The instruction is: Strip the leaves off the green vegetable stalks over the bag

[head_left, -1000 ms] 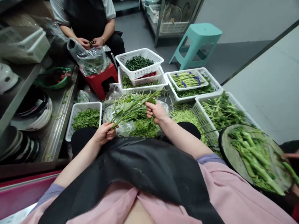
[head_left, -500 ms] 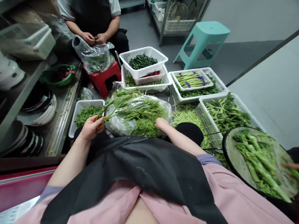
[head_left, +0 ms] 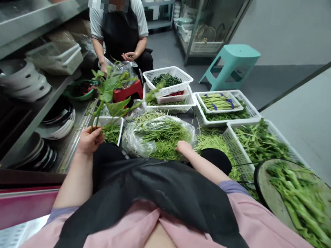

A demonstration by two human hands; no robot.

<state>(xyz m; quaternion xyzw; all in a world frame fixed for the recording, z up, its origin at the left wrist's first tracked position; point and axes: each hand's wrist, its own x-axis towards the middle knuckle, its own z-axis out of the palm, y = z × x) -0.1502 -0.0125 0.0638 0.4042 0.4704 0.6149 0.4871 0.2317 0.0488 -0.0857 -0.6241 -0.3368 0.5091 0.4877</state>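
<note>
Left fingers tight round one leafy bunch; right fingers, grip unclear, at one plastic bag.

The bag in front of me is thin clear plastic, crinkled and shiny. On my side of it, my apron is black and smooth with a leathery sheen, and my pink shirt is matt cloth. Left of the bag, the shelf is metal with a dull gleam, and the stacked bowls are white and glossy. Right of it, the perforated basket is white plastic; farther right, the round board has a dull face. Beyond the bag, the stool is smooth turquoise plastic.
</note>
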